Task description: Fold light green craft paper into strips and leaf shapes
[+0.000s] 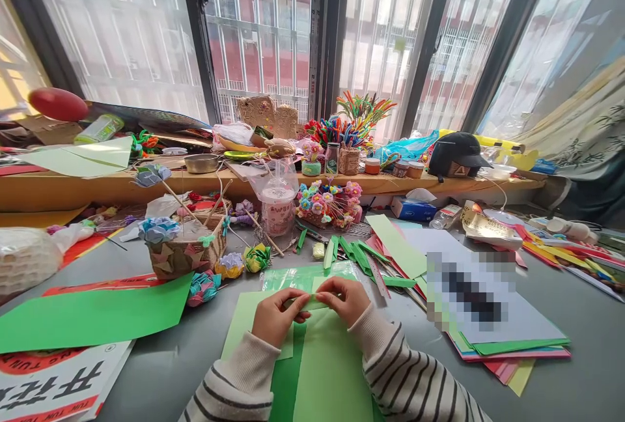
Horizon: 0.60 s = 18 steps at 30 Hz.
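Observation:
Low in the middle of the head view, my left hand [280, 315] and my right hand [344, 301] face each other, fingertips nearly touching. Both are closed in a pinch on a small light green paper piece [318, 302] between them. Beneath lie light green sheets [328, 370] and a darker green sheet [287, 386]. Just beyond my hands is a clear plastic sleeve [342, 270] with green in it. Folded green paper strips [364, 258] lie behind my right hand, beside a ruler [377, 275].
A basket with paper flowers [170, 259] and a large green sheet [97, 314] lie left. Further back stand a lidded cup [278, 207] and a bunch of small flowers [325, 204]. Stacked paper [517, 308] is at right. A cluttered ledge [244, 192] runs below the windows.

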### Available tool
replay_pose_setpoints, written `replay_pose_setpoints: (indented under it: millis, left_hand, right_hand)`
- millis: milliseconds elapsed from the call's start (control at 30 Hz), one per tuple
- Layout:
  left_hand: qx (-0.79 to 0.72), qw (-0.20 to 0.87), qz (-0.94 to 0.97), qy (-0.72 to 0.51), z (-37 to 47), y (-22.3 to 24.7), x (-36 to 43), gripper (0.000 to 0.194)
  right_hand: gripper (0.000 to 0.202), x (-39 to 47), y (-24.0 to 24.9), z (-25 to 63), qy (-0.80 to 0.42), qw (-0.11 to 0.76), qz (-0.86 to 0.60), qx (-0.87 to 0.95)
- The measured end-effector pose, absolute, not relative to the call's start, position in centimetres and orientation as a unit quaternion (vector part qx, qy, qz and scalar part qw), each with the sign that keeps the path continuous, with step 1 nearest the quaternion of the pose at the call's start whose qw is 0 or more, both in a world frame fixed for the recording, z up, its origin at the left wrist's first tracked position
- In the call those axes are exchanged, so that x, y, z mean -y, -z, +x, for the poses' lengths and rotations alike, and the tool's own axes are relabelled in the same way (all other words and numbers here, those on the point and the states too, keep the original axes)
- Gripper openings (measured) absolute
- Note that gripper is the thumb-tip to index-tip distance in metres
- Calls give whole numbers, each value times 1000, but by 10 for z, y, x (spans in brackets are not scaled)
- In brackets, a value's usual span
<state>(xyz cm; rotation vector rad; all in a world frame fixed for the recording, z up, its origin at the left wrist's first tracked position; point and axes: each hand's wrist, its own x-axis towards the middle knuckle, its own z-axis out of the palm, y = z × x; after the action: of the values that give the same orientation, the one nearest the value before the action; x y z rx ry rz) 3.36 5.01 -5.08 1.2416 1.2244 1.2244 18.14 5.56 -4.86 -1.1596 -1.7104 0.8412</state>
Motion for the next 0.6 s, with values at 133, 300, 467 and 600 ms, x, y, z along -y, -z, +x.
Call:
replay_pose_setpoints:
  millis: [133, 300, 467, 600]
  left_hand:
    - [-489, 504, 510, -497, 34, 50, -49, 18]
    - [-500, 509, 500, -492, 31, 49, -50, 19]
    - [-500, 522, 478, -499, 31, 48, -51, 21]
    - [-490, 533, 471, -505, 32, 48, -52, 22]
  right_hand:
    - [20, -54, 52, 177, -378, 421, -470, 677]
    - [20, -55, 53, 179, -402, 430, -468, 659]
    - [20, -56, 52, 181, -420, 431, -470, 645]
    - [22, -56, 50, 181, -427, 428, -482, 634]
